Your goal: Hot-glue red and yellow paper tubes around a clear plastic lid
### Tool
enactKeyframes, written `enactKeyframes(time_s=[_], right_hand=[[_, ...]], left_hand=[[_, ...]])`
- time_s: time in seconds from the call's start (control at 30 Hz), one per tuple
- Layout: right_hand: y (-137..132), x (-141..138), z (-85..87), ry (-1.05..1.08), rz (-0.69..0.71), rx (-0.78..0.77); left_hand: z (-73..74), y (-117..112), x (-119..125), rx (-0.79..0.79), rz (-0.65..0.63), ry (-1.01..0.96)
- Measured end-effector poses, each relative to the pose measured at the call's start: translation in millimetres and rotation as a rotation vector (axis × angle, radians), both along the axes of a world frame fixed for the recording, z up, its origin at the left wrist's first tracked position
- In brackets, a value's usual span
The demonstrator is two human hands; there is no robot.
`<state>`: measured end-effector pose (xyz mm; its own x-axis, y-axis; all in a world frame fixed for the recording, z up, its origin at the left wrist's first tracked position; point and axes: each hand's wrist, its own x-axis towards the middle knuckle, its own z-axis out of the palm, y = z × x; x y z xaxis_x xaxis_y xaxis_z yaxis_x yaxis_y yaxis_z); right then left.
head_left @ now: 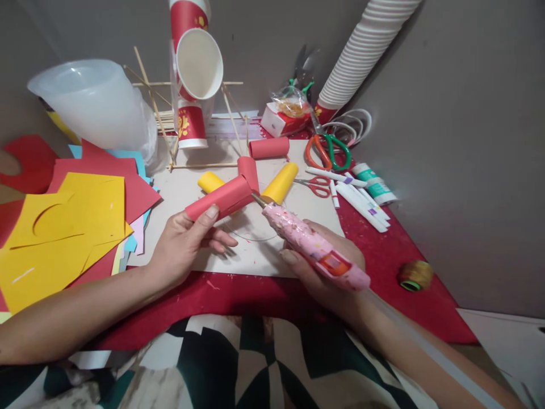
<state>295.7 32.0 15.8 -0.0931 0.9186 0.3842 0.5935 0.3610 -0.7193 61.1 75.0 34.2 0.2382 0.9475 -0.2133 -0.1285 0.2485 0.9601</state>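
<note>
My left hand point(191, 238) pinches a red paper tube point(221, 197) between thumb and fingers. Wrapped around a pink hot glue gun point(313, 241), my right hand point(327, 261) points its metal nozzle at the right end of that tube, at or very near the paper's seam. Behind the held tube lie a second red paper tube point(248, 170) and a third red paper tube point(269, 147). A yellow paper tube point(281, 183) rests to the right, and another yellow paper tube point(209, 182) is partly hidden by the held one. Beneath them is a pale board point(315, 218).
Cut coloured paper point(85, 216) is heaped at left beside a white plastic jug point(93, 108). Paper cups point(191, 122) and a stick frame point(204, 166) stand behind. Large scissors point(326, 150), small red scissors point(318, 186), white pens point(361, 204) and a thread spool point(415, 276) lie at right.
</note>
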Motion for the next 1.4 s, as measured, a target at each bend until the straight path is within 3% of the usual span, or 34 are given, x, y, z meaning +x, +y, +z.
enactKeyframes(time_s=[0.2,0.63,1.4], right_hand=[[-1.4,2.7,3.7,-0.068,0.091,0.008],[0.1,-1.4,3.3,0.022,0.055,-0.033],[-1.4,-3.9,4.4,-0.039,0.060,-0.030]], left_hand=[[1.4,0.0,-0.1,-0.007,0.002,0.004],[0.7,-0.7,-0.2,-0.014,-0.018,-0.033],[-0.4,-1.7,0.3,-0.001,-0.033,-0.029]])
